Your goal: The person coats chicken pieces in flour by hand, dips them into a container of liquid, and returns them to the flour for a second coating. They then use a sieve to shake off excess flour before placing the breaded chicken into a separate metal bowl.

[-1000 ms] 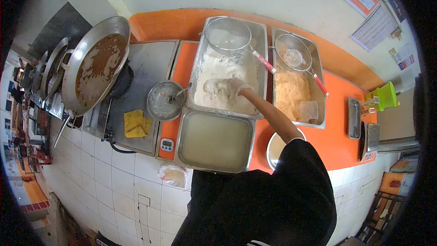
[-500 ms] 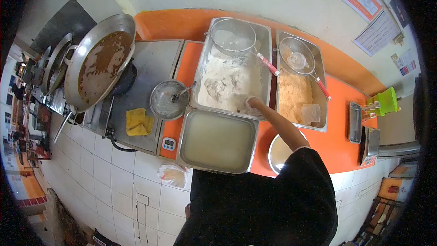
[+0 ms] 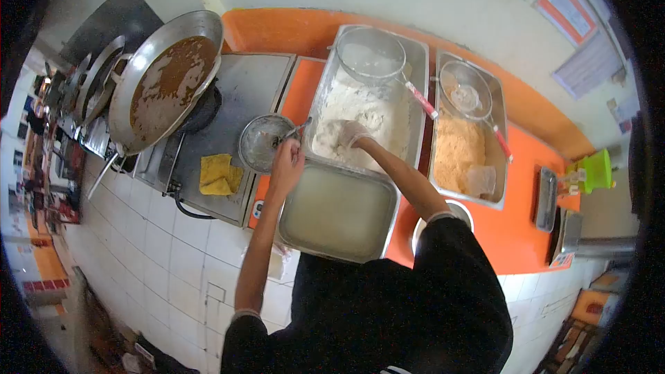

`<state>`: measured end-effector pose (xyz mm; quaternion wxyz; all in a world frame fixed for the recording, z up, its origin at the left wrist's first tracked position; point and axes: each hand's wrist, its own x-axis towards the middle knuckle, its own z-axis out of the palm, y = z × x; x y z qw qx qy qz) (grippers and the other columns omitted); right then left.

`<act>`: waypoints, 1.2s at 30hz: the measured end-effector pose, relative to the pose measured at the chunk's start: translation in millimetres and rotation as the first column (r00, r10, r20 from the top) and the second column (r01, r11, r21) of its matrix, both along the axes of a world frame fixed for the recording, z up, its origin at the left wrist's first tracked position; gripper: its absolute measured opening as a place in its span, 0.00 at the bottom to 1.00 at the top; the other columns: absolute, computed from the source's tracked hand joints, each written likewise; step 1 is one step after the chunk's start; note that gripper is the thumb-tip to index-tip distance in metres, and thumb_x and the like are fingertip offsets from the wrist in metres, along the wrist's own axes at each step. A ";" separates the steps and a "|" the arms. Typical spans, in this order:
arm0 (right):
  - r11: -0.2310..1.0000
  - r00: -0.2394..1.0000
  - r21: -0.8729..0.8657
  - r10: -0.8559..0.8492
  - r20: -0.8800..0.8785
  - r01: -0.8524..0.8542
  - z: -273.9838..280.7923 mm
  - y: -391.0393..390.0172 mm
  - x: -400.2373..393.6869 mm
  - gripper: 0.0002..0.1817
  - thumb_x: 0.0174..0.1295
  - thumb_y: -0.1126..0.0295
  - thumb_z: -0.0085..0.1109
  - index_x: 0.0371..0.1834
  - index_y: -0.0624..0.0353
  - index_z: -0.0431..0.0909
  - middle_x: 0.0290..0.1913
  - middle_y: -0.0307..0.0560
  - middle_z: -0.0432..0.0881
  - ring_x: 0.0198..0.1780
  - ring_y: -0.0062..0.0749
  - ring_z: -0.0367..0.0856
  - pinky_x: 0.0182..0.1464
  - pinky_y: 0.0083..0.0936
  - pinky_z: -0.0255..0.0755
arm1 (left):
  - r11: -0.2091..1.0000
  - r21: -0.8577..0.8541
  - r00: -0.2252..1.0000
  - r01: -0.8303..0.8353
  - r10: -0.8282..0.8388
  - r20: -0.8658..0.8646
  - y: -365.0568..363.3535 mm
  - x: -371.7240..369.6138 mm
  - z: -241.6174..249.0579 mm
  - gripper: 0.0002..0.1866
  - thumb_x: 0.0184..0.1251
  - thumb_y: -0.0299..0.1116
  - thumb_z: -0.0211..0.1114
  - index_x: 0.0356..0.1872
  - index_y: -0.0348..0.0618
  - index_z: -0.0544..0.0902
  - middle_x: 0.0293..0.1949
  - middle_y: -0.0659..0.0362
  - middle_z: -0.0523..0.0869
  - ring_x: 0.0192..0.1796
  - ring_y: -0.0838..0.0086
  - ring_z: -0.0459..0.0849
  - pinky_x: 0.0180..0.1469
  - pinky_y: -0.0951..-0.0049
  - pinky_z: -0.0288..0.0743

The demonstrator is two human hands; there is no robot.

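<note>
My left hand is beside the right rim of a round metal bowl with pale residue. Its fingers look curled, close under a utensil handle resting on that bowl; whether anything is in them is hidden. My right hand, in a clear, floury glove, reaches into white flour in a deep steel tray. Flour and blur hide its fingers. A round sieve with a red-and-white handle rests across the back of this tray. In front stands a tray of cloudy liquid.
At left, a large wok holds brown oil. A yellow cloth lies on the steel stove top. Another tray on the right holds orange-tinted flour, a second sieve and a clear cup. A metal bowl sits by my right arm.
My left hand has come up from low beside my body to the metal bowl. My right hand has moved left through the flour. The whole view has shifted slightly.
</note>
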<state>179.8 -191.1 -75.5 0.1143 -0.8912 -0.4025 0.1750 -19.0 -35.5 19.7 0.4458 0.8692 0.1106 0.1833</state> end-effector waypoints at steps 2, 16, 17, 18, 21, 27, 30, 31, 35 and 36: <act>1.000 0.999 0.003 0.022 0.035 -0.022 19.0 -4.7 16.8 0.26 0.41 0.57 0.66 0.48 0.50 0.79 0.38 0.61 0.82 0.41 0.51 0.82 0.44 0.36 0.75 | 1.000 0.022 0.998 -0.016 0.018 -0.058 5.3 42.6 -10.8 0.10 0.59 0.30 0.57 0.35 0.33 0.73 0.31 0.47 0.77 0.37 0.54 0.77 0.41 0.58 0.70; 0.981 0.959 -0.146 0.159 0.235 -0.126 -21.9 -2.1 -18.5 0.31 0.47 0.55 0.63 0.58 0.47 0.71 0.60 0.60 0.69 0.50 0.52 0.78 0.53 0.37 0.71 | 0.924 -0.090 0.925 -0.371 0.359 -0.128 -8.7 80.3 -28.9 0.24 0.66 0.44 0.50 0.22 0.30 0.79 0.23 0.38 0.80 0.31 0.44 0.80 0.36 0.51 0.72; 0.962 0.970 -0.271 0.076 0.231 -0.011 -18.0 2.4 -26.1 0.33 0.47 0.54 0.63 0.60 0.46 0.70 0.63 0.62 0.67 0.50 0.54 0.77 0.54 0.37 0.70 | 0.919 -0.083 0.915 -0.386 0.370 -0.160 -6.0 81.3 -24.4 0.25 0.67 0.45 0.49 0.22 0.30 0.79 0.23 0.38 0.80 0.31 0.44 0.80 0.36 0.51 0.72; 0.983 0.951 -0.151 0.146 0.271 -0.108 -26.2 -4.6 -14.3 0.32 0.47 0.56 0.64 0.59 0.49 0.71 0.60 0.60 0.70 0.50 0.49 0.78 0.53 0.35 0.71 | 0.913 -0.079 0.904 -0.401 0.380 -0.197 -6.0 81.0 -25.6 0.26 0.68 0.45 0.49 0.22 0.31 0.79 0.23 0.38 0.79 0.30 0.44 0.80 0.35 0.51 0.72; 0.917 0.930 0.164 0.346 0.126 -0.364 -25.2 -14.8 43.3 0.31 0.46 0.60 0.66 0.57 0.54 0.72 0.54 0.54 0.77 0.48 0.41 0.80 0.52 0.33 0.71 | 0.899 -0.056 0.892 -0.434 0.419 -0.172 -4.0 85.6 -30.3 0.27 0.68 0.46 0.48 0.19 0.31 0.79 0.22 0.37 0.79 0.31 0.44 0.81 0.36 0.51 0.73; 0.895 0.874 -0.040 0.423 -0.240 -0.445 95.3 -8.2 45.1 0.28 0.49 0.60 0.66 0.54 0.57 0.74 0.47 0.49 0.82 0.47 0.39 0.79 0.52 0.27 0.71 | 0.911 -0.136 0.915 -0.390 0.367 -0.167 -2.0 86.7 -40.1 0.31 0.70 0.49 0.44 0.21 0.28 0.79 0.24 0.36 0.80 0.32 0.43 0.81 0.37 0.51 0.73; 0.650 0.650 -0.011 0.760 -0.025 -0.760 110.9 -7.9 42.3 0.27 0.53 0.59 0.63 0.55 0.56 0.73 0.52 0.50 0.79 0.47 0.38 0.80 0.51 0.27 0.72 | 0.921 -0.109 0.921 -0.373 0.353 -0.166 -1.6 86.2 -38.7 0.30 0.70 0.47 0.46 0.20 0.28 0.79 0.22 0.37 0.79 0.29 0.44 0.81 0.36 0.51 0.73; 0.725 0.712 0.009 0.679 -0.181 -0.689 118.0 -9.4 43.0 0.27 0.54 0.58 0.61 0.57 0.55 0.72 0.55 0.51 0.76 0.49 0.38 0.79 0.52 0.29 0.71 | 0.915 -0.103 0.917 -0.390 0.375 -0.136 -1.8 87.2 -38.6 0.29 0.69 0.46 0.46 0.18 0.29 0.78 0.21 0.38 0.79 0.28 0.44 0.81 0.34 0.52 0.73; 0.921 0.775 -0.046 0.296 -0.559 -0.386 130.9 -11.5 47.3 0.27 0.58 0.55 0.55 0.60 0.53 0.69 0.61 0.52 0.70 0.54 0.39 0.76 0.56 0.33 0.69 | 0.903 -0.066 0.905 -0.425 0.422 -0.057 -3.4 86.4 -38.8 0.27 0.68 0.43 0.48 0.14 0.32 0.77 0.18 0.39 0.78 0.25 0.46 0.80 0.32 0.53 0.74; 0.934 0.819 -0.068 0.271 -0.506 -0.351 118.9 -12.8 55.8 0.27 0.58 0.55 0.55 0.60 0.53 0.69 0.61 0.52 0.70 0.54 0.39 0.76 0.56 0.33 0.69 | 0.904 -0.052 0.906 -0.424 0.422 -0.045 -4.0 86.1 -41.8 0.27 0.68 0.42 0.48 0.14 0.32 0.77 0.17 0.39 0.78 0.25 0.46 0.80 0.32 0.53 0.74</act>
